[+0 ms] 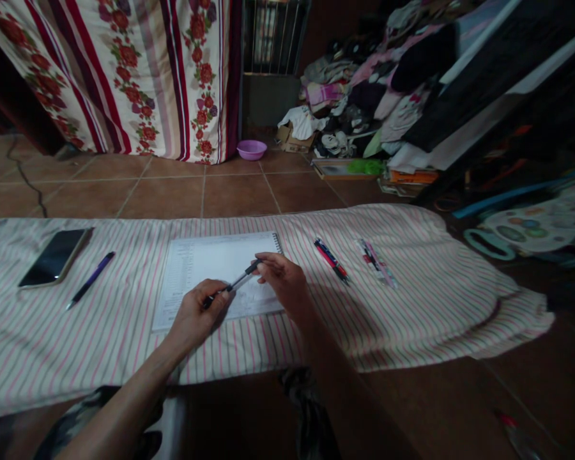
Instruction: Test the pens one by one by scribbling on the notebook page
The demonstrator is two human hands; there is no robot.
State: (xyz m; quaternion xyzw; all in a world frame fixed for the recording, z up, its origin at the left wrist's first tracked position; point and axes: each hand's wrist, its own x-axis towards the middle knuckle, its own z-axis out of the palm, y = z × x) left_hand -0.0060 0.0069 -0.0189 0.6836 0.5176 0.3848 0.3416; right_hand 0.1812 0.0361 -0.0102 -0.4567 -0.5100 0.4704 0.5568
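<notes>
A pen (240, 279) with a clear middle and dark ends slants over an open spiral notebook (211, 252). My left hand (199, 310) is closed round its lower end, thumb on top. At the upper dark end, my right hand (285, 281) pinches it between thumb and fingertips. Whether that dark end is a separate cap, I cannot tell. The notebook page beneath carries faint printed lines and writing, partly covered by both hands. To the right of my right hand lie red and dark pens (332, 260) side by side.
A striped cloth (124, 345) covers the low table. On its left lie a phone (56, 257) and a purple pen (92, 279); on its right, several pens (378, 263). Beyond are a purple basin (252, 150), a floral curtain (144, 76) and a clothes pile (359, 96).
</notes>
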